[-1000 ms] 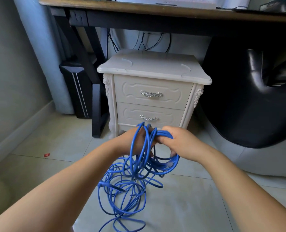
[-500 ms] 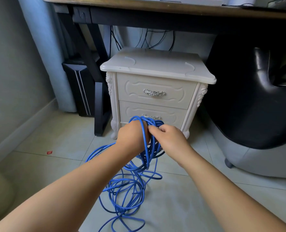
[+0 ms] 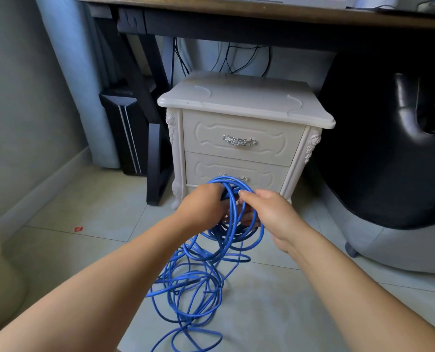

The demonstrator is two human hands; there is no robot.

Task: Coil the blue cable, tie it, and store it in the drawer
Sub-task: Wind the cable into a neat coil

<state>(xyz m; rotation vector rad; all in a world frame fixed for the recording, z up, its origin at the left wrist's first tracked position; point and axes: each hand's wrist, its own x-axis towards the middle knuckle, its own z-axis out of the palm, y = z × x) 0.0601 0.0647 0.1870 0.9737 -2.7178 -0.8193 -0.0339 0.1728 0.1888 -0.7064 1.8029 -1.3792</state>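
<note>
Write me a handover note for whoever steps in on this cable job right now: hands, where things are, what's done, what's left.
Left hand: grips the gathered loops of the blue cable.
Right hand: holds the same loops from the other side, thumb on a strand.
Cable: a few loops are held up in front of the white nightstand; most of it lies tangled on the floor tiles.
Top drawer and bottom drawer: both closed.
Done: coiling started.
Left: finish coiling, tie it, open a drawer, store it.
</note>
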